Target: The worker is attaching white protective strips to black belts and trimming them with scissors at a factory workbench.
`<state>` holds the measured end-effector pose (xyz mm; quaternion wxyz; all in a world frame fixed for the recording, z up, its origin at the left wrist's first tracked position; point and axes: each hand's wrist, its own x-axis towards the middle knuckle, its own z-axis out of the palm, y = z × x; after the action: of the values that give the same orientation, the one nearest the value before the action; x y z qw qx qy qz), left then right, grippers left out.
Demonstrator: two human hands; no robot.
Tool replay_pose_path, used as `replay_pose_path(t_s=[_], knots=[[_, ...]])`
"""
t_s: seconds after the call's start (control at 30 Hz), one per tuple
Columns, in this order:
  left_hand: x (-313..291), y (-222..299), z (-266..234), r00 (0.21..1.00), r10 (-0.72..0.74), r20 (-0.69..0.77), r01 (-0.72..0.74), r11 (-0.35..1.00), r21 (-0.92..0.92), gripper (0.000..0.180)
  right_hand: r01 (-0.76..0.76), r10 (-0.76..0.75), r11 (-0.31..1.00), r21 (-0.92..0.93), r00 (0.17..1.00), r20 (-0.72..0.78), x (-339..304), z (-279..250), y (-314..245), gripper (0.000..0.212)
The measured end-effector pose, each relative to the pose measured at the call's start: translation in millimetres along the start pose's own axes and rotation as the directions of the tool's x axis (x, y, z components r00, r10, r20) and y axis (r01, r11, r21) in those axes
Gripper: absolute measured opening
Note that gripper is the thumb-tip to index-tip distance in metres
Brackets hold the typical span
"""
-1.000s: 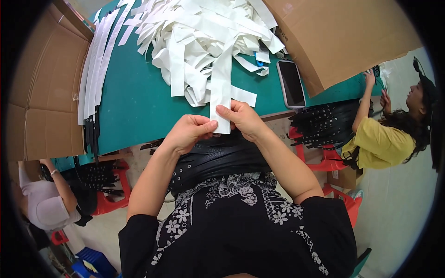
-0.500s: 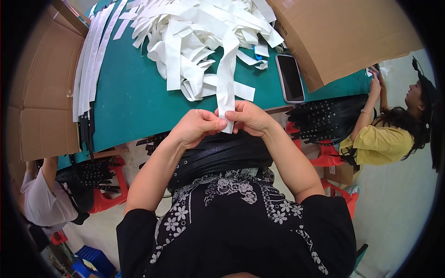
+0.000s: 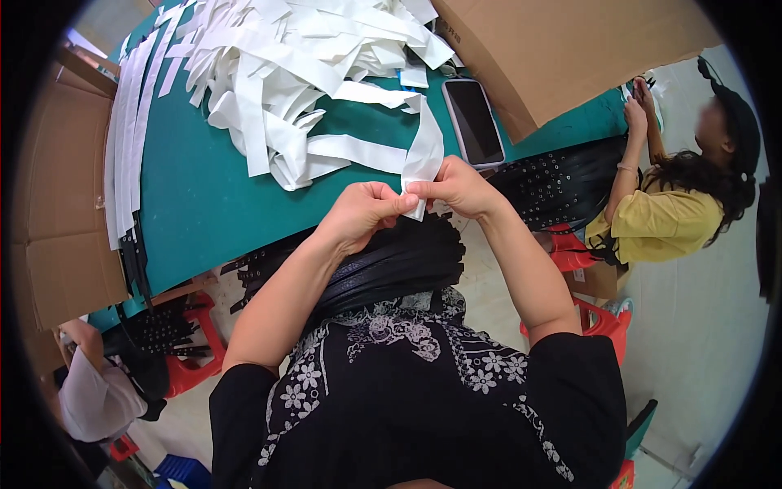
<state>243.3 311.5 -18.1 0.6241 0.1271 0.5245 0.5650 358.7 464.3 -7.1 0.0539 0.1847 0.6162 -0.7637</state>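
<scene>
Between both hands, near the table's front edge, is the end of a white strip [image 3: 423,151]. My left hand [image 3: 365,215] pinches it from the left, thumb on top. From the right, my right hand [image 3: 461,189] grips the same end, with its thumb laid across it. Beyond the hands the strip rises, bends and runs back to a loose pile of white strips [image 3: 261,81] on the green table [image 3: 191,220]. Below my hands, a bundle of black straps [image 3: 383,273] lies across my lap. Fingertips under the strip are partly hidden.
A phone [image 3: 473,122] lies right of the pile, beside a large cardboard box [image 3: 570,57]. Another cardboard box [image 3: 65,204] stands at the left, next to white strips [image 3: 134,138] laid lengthwise. People in yellow [image 3: 664,216] and pale [image 3: 94,399] tops sit at either side.
The view has shifted, so the table things sit further left. My hands still pinch the strip's end; beyond them the strip now bends sharply instead of running fairly straight.
</scene>
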Motion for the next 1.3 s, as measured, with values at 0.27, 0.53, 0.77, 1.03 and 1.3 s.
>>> replay_pose_path(t_s=[0.27,0.53,0.77,1.03,1.3], knots=[[60,-83,47,0.770,0.477,0.422,-0.509,0.062,0.858,0.027,0.209,-0.130,0.930,0.302,0.956,-0.263,1,-23,-4,0.017],[79,-89,80,0.925,0.155,0.346,-0.323,-0.155,0.934,0.017,0.160,-0.016,0.856,0.492,0.958,-0.285,14,-13,0,0.014],[-39,-22,-12,0.961,0.195,0.198,-0.278,0.680,0.678,0.027,0.159,0.035,0.799,0.580,0.950,-0.309,24,-19,-19,0.013],[-142,8,-48,0.850,0.466,-0.245,-0.428,0.882,0.195,0.018,0.152,0.133,0.660,0.736,0.940,-0.314,41,9,-24,0.012],[-164,3,-72,0.698,0.670,-0.252,-0.646,0.741,0.181,0.025,-0.153,0.098,0.478,0.865,0.988,0.120,18,48,15,0.023]])
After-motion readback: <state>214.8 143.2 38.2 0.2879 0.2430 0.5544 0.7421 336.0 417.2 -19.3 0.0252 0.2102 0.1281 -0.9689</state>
